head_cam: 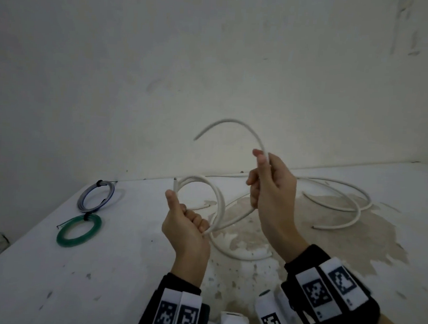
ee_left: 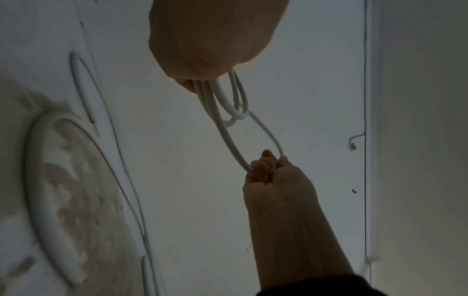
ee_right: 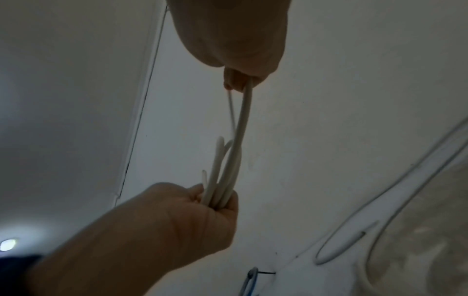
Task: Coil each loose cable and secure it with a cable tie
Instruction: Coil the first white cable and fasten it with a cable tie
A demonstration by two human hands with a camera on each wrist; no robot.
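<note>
Left hand (head_cam: 184, 226) had its grip clamped on a bundle of white cable (head_cam: 217, 199) loops, fingers curled round several strands, thumb sticking up. The loops stood up from the fist above the worktop (head_cam: 65, 278). Right hand (head_cam: 271, 187) was raised higher, grip closed round a single strand of the same cable; from the fist the strand arched up and left in the air to a free end. The rest of the white cable lay loose in wide curves on the worktop behind and to the right of the hands, over a brownish stain (head_cam: 303, 231), and one strand ran from there up to the hands.

Left wrist view: right hand (ee_left: 276, 180) gripped the strand, loops ran back to the left hand (ee_left: 210, 40). Right wrist view: left hand (ee_right: 197, 218) held the bunched strands.

Far left on the worktop: a blue-grey coil (head_cam: 95, 197) and a green coil (head_cam: 79, 230), each already tied with a dark tie, just beside each other, well apart from the hands.
</note>
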